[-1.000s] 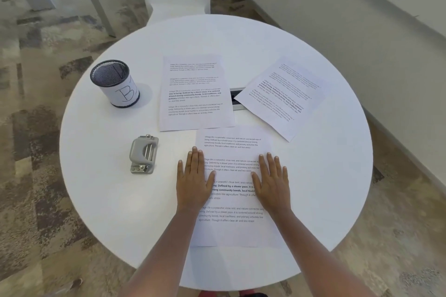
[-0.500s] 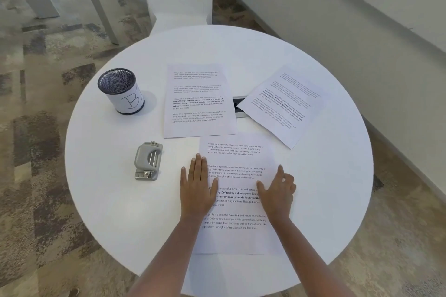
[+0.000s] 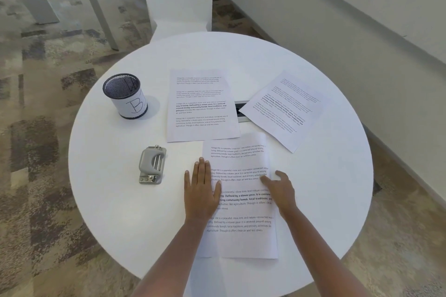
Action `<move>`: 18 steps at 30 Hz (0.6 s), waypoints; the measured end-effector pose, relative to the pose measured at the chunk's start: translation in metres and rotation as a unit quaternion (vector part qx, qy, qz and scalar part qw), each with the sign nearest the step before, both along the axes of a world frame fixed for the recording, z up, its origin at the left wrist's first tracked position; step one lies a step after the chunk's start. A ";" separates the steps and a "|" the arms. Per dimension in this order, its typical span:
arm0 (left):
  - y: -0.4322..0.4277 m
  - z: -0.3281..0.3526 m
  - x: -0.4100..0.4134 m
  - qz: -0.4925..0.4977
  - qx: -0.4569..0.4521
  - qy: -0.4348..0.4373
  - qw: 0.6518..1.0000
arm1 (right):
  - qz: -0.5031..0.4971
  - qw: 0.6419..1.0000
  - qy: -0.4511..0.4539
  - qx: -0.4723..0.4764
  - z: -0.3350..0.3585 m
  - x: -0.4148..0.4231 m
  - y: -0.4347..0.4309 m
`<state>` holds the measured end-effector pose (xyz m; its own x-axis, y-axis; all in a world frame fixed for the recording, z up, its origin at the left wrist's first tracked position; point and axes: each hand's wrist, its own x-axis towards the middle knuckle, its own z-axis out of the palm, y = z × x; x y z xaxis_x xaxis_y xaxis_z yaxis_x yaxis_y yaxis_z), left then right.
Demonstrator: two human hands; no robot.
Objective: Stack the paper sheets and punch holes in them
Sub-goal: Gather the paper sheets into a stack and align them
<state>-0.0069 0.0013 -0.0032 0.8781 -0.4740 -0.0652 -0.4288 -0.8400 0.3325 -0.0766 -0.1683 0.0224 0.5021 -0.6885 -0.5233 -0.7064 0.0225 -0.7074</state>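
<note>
fingers of the left hand (image 3: 201, 190) lie straight, pressing the white printed paper sheet (image 3: 241, 241) onto the round white table (image 3: 115, 200); those of the right hand (image 3: 281, 190) curl, pinching its lifted right edge.

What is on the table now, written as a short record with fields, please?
sheets: three printed, unstacked: near sheet, middle sheet, right sheet tilted
left hand: flat on near sheet's left edge
right hand: grips near sheet's right edge
hole punch: left of near sheet, untouched
mesh pen cup: marked B, far left
</note>
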 end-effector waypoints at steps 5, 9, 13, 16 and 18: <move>0.000 -0.005 0.003 -0.002 0.010 0.008 1.000 | -0.006 0.991 -0.065 0.119 0.005 -0.002 -0.001; 0.000 -0.008 0.010 0.009 0.015 0.013 1.000 | 0.010 0.989 -0.075 0.125 0.007 -0.008 -0.009; -0.005 -0.007 0.025 -0.002 0.013 -0.034 0.999 | 0.037 0.998 -0.039 0.034 0.005 -0.013 -0.021; -0.011 0.000 0.046 0.000 -0.003 -0.052 0.999 | 0.043 0.999 -0.028 0.012 0.004 -0.012 -0.027; -0.016 0.002 0.062 -0.006 0.006 -0.043 0.999 | 0.050 0.998 -0.024 0.002 0.002 -0.011 -0.031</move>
<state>0.0549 -0.0150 -0.0010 0.8746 -0.4847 0.0053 -0.4662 -0.8380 0.2836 -0.0876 -0.1989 0.0244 0.5923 -0.6316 -0.5002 -0.6709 -0.0429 -0.7403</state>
